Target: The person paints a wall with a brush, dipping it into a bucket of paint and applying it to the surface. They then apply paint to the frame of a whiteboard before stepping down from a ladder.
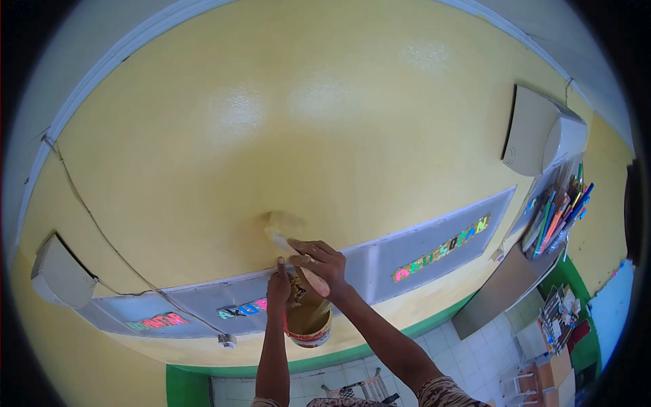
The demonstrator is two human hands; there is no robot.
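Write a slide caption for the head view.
The right hand presses a paintbrush to the yellow wall; the left hand holds a paint tub.

There is one paint bucket (310, 329), with two hands just above it, the left hand (279, 288) and the right hand (322, 264), and one brush (278, 237) higher still. Two air conditioners (60, 277) (542, 132) sit far left and upper right of it. Three letter strips (157, 321) (241, 309) (441, 248) show: two to its left, one to its right.

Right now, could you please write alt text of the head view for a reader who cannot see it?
A right hand presses a paintbrush to a glossy yellow wall, while the left hand holds up a paint bucket just below. Grey display boards with colourful letters run along the wall.
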